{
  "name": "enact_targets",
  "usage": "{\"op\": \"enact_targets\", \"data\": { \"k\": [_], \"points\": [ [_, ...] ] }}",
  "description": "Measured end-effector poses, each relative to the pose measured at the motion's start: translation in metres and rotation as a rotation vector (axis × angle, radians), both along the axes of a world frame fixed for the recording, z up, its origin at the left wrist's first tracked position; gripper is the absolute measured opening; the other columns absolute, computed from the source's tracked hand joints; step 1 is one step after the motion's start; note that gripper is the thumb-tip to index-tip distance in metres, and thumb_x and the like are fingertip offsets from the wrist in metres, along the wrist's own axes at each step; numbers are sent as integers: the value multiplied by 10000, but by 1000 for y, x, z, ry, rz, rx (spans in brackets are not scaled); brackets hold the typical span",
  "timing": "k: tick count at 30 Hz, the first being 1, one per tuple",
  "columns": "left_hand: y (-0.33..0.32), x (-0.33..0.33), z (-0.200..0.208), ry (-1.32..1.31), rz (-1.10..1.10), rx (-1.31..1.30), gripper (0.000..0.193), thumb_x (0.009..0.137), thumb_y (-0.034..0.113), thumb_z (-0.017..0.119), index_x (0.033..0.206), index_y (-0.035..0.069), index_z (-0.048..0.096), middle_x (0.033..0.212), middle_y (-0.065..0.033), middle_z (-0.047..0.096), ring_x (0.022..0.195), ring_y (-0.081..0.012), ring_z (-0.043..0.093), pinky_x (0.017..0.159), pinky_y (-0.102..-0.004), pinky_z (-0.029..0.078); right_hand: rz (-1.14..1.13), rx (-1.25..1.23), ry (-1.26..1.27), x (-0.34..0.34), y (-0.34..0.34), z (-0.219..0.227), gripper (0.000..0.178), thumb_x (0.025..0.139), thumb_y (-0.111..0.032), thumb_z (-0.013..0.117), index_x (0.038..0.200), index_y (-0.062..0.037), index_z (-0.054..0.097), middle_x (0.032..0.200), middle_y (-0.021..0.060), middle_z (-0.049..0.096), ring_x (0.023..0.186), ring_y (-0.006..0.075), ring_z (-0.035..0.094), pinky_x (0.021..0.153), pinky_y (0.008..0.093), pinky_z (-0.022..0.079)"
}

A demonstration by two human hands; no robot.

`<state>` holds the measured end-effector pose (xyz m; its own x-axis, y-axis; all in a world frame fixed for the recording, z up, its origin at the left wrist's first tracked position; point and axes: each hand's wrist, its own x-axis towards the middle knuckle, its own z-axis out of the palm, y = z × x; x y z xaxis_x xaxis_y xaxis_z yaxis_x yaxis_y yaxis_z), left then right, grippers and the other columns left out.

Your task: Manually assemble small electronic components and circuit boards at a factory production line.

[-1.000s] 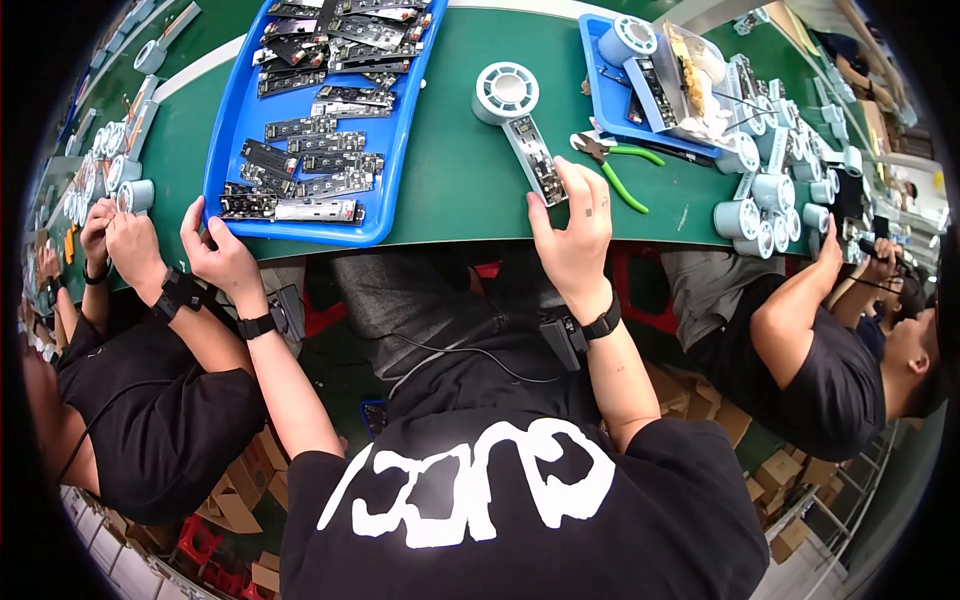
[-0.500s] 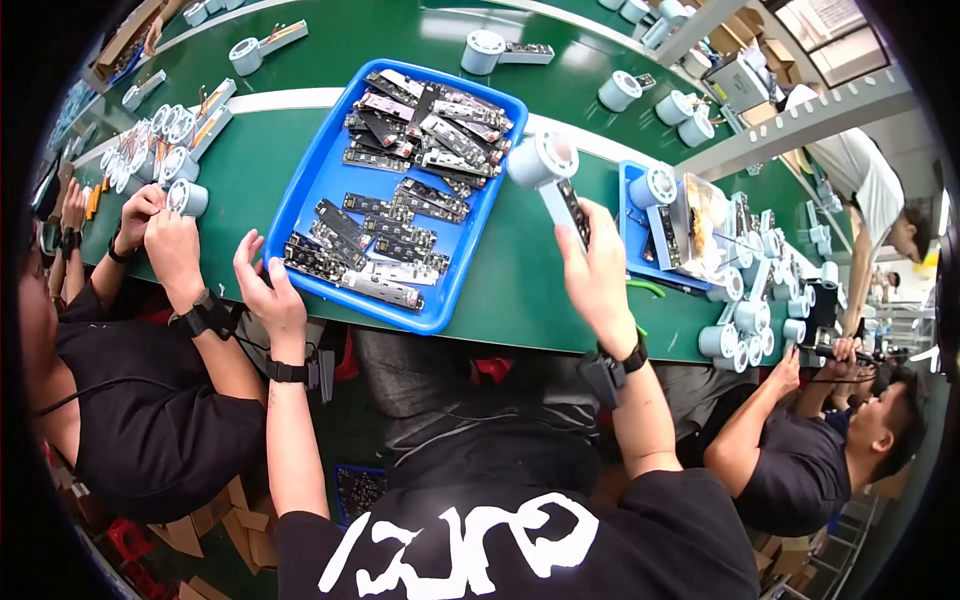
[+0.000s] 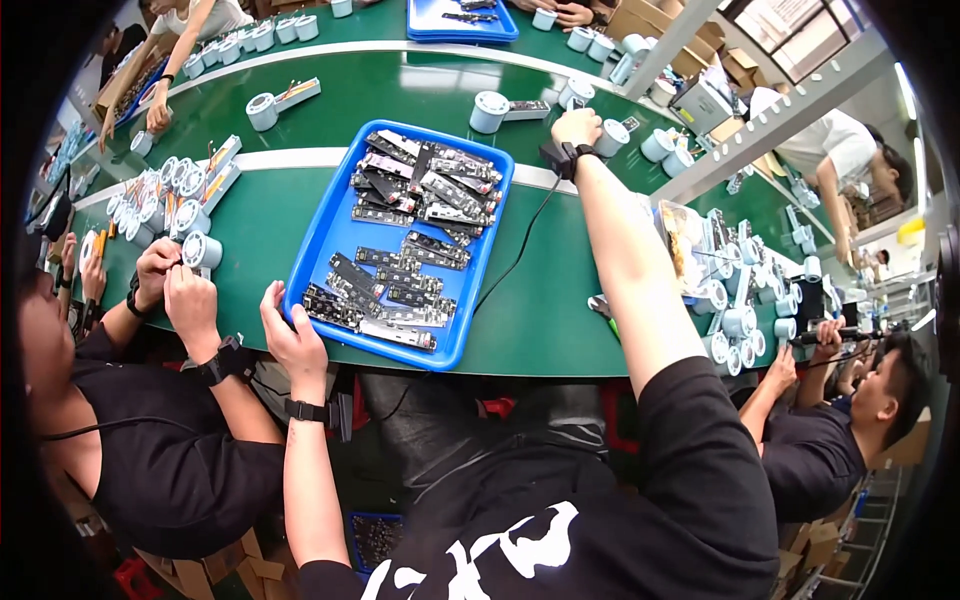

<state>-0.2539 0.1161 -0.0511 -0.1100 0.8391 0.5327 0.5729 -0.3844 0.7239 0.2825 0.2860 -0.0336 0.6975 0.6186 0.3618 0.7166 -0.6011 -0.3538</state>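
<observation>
My right arm reaches far across the green bench. At its end my right hand is closed around the handle of a light-blue round-headed device, and the fingers hide most of that handle. My left hand is beside the near left corner of a blue tray, fingers apart and holding nothing. Whether it touches the rim I cannot tell. Inside the tray lie narrow black circuit boards in loose piles. Another round-headed device lies on the far strip, left of my right hand.
A co-worker's hands work at a light-blue cylinder on my left. Many similar devices crowd the bench at right, next to a clear plastic container. A slanted metal post rises at far right. A black cable crosses the bench.
My right hand has moved from above the near bench to the far strip, carrying the light-blue device. My left hand stays by the tray corner. The view has shifted.
</observation>
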Motion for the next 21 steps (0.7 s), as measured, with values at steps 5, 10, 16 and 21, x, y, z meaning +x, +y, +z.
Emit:
{"op": "enact_targets", "data": {
  "k": [5, 10, 16, 21],
  "points": [
    [-1, -2, 0, -10, -7, -20, 420, 982, 83, 457, 1371, -70, 499, 1323, -242, 601, 1222, -345, 592, 1075, -426, 443, 110, -432, -12, 8, 5, 10, 445, 946, -250, 553, 1219, 98, 601, 1342, 278, 528, 1238, 433, 523, 1014, 505, 468],
    [8, 11, 1, -21, -61, -21, 415, 988, 83, 442, 1366, -80, 499, 1315, -241, 603, 1228, -348, 589, 1081, -429, 436, 144, -341, -438, 96, -31, 94, 337, 931, -237, 542, 1071, 29, 696, 1221, 234, 629, 1119, 428, 605, 931, 501, 514],
    [-6, -11, -5, -23, -6, -15, 425, 1020, 125, 402, 1382, -82, 486, 1333, -239, 592, 1242, -345, 580, 1096, -429, 420, 877, -598, -185, -80, -224, 232, 256, 898, -207, 590, 731, -15, 625, 722, 193, 636, 705, 383, 644, 684, 465, 525],
    [6, -9, -15, -21, -52, 7, 433, 1032, 146, 395, 1388, -84, 481, 1347, -238, 585, 1250, -345, 574, 1100, -432, 416, 304, -782, 365, 82, -318, 270, 251, 872, -223, 614, 947, -37, 765, 820, 143, 732, 778, 292, 721, 734, 386, 563]
  ]
}}
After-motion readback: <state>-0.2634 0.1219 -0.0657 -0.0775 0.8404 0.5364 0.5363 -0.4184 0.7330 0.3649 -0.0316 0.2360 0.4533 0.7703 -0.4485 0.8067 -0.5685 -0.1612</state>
